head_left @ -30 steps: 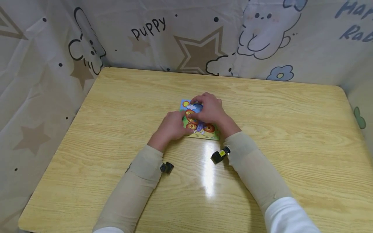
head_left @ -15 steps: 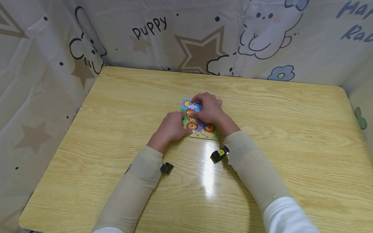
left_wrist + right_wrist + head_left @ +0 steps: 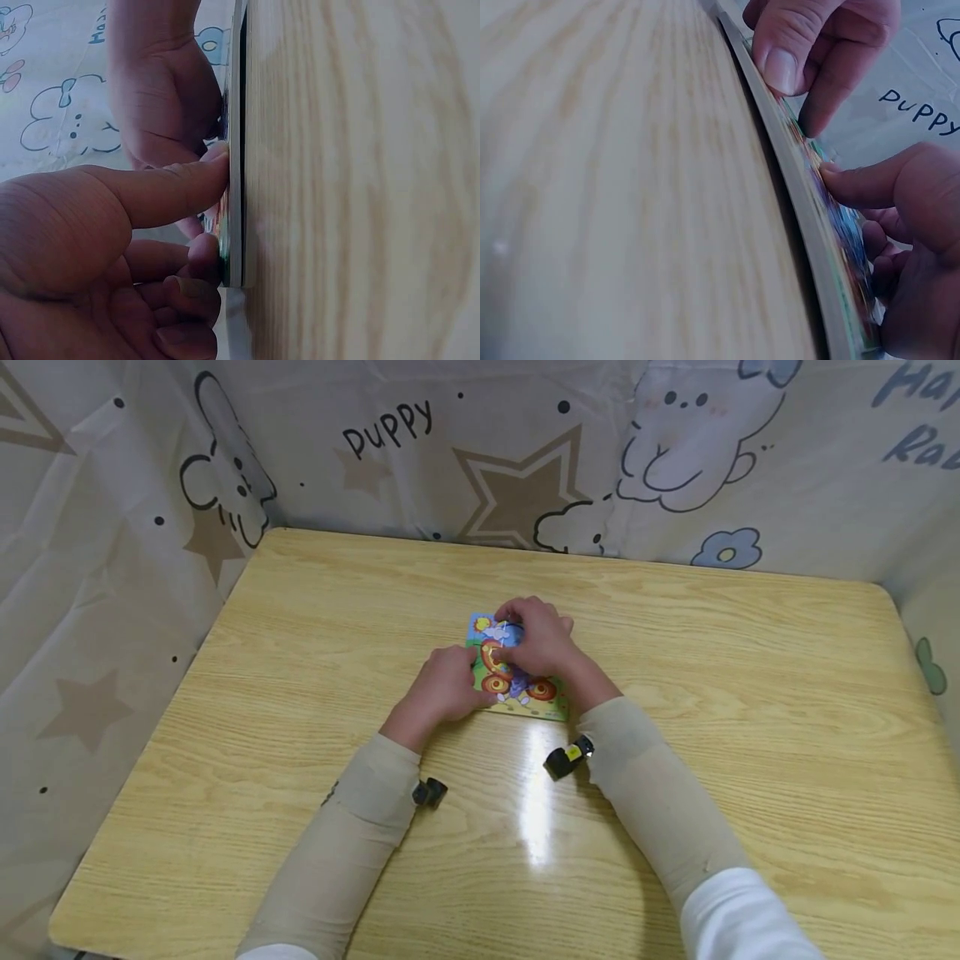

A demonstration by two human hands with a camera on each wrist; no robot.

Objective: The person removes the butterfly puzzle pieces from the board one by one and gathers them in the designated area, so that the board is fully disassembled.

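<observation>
A thin, colourful puzzle board (image 3: 555, 710) lies on the table in the head view. Its picture has a sun, clouds and a butterfly with orange ringed wings and a purple body. My left hand (image 3: 442, 685) holds the board at its left side, thumb near the lower edge; in the left wrist view the thumb rests on the top face and the fingers curl by the corner. Over the upper part arches my right hand (image 3: 543, 639), thumb on the picture's left wing, other fingertips near the top edge. It hides the upper right; whether it grips a piece cannot be seen.
The wooden table (image 3: 712, 735) stretches around the board on all sides. A patterned cloth (image 3: 405, 493) hangs along the table's back and sides. Each forearm carries a small black wrist camera (image 3: 430, 792) above the tabletop.
Both hands keep nearly the same pose on the board. Pale glare now shows on the picture's upper left, near the sun and clouds. The whole head view has shifted slightly.
</observation>
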